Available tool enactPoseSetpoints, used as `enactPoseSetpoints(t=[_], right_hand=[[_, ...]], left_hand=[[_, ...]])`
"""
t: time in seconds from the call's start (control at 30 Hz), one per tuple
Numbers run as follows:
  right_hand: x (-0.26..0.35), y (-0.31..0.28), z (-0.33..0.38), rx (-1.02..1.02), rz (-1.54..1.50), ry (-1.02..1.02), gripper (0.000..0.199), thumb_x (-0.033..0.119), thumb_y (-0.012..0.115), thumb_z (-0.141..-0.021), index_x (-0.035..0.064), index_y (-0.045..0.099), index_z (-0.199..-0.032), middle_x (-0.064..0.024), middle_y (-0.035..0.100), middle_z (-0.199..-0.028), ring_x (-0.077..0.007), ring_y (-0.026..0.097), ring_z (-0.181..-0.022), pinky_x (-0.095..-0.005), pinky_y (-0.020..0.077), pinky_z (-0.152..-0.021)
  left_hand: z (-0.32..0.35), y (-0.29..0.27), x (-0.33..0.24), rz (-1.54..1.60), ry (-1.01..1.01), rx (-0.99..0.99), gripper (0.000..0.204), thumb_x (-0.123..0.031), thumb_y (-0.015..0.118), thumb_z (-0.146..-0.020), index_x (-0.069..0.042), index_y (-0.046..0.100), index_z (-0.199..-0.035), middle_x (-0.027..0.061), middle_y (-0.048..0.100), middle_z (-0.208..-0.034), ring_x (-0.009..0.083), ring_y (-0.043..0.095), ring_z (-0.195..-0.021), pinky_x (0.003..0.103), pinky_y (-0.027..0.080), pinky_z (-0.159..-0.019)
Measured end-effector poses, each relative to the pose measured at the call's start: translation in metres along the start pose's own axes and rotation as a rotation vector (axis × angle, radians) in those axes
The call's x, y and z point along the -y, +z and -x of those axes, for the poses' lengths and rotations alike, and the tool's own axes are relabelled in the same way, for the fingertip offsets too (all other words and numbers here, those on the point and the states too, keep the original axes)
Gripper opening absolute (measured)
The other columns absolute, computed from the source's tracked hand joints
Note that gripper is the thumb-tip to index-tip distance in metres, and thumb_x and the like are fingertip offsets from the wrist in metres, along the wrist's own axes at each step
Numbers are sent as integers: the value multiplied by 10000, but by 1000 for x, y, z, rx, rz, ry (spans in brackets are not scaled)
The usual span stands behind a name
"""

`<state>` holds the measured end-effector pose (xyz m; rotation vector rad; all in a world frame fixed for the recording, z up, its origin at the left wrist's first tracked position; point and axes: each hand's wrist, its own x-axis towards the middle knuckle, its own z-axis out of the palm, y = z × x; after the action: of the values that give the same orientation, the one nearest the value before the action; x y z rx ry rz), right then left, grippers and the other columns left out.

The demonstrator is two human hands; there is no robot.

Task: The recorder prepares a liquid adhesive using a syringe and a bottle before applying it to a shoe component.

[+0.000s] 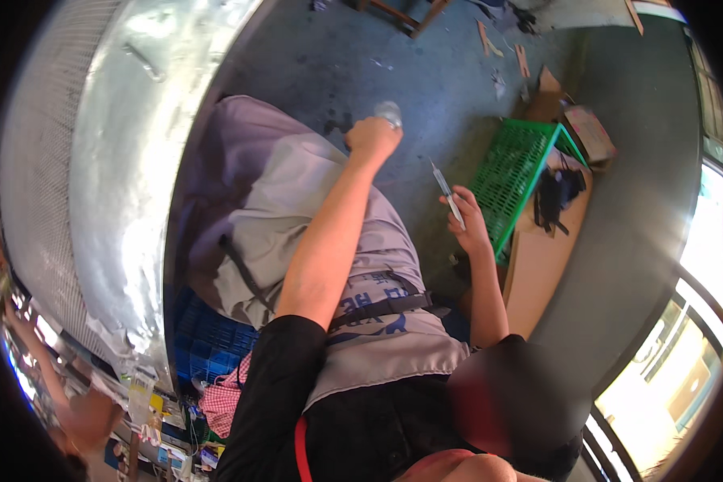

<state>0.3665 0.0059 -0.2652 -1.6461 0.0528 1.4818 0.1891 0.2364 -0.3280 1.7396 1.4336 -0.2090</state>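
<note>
My left hand (pixel 374 138) is stretched out past my knees, closed round a small clear container (pixel 388 112). Only its rounded, shiny end shows beyond my fist, so its exact kind is unclear. To the right, my right hand (pixel 467 218) grips a syringe (pixel 447 195) between thumb and fingers. The syringe is tilted, with its thin needle end pointing up and left, away from me, and its barrel looks pale. A gap of floor lies between the syringe and the container. A grey apron (pixel 289 177) covers my lap.
At my left runs a shiny metal-topped bench (pixel 136 161). A green plastic crate (pixel 510 169) lies on the right, near cardboard (pixel 590 132) and a black strap bundle (pixel 558 193). Blue crates (pixel 209 329) and a red checked cloth (pixel 223 402) are at lower left. Scraps lie on the floor.
</note>
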Motion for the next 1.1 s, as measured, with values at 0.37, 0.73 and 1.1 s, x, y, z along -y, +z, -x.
enactPoseSetpoints(t=[0.37, 0.73, 1.1], right_hand=[[-61, -55, -91, 359, 912, -318, 221, 256, 573, -889, 53, 625, -958, -56, 603, -903, -159, 563, -794, -323, 456, -651], [14, 107, -216, 888, 1173, -403, 239, 259, 555, -901, 48, 623, -989, -59, 606, -926, -166, 564, -811, -327, 458, -662], [30, 153, -245, 962, 1260, -382, 258, 263, 538, -912, 44, 622, -1020, -63, 609, -949, -173, 565, -827, -331, 460, -674]], left_hand=[[141, -106, -26, -104, 413, -484, 189, -298, 650, -652, -161, 747, -737, 103, 667, -664, 299, 659, -672, 700, 327, -948], [420, -207, 66, -116, 133, -1182, 353, -486, 687, -702, -134, 703, -718, 62, 624, -829, 253, 563, -908, 483, 386, -836], [651, -140, 216, -17, -1024, -1222, 427, -538, 678, -740, -134, 758, -851, 81, 609, -928, 298, 580, -965, 448, 452, -786]])
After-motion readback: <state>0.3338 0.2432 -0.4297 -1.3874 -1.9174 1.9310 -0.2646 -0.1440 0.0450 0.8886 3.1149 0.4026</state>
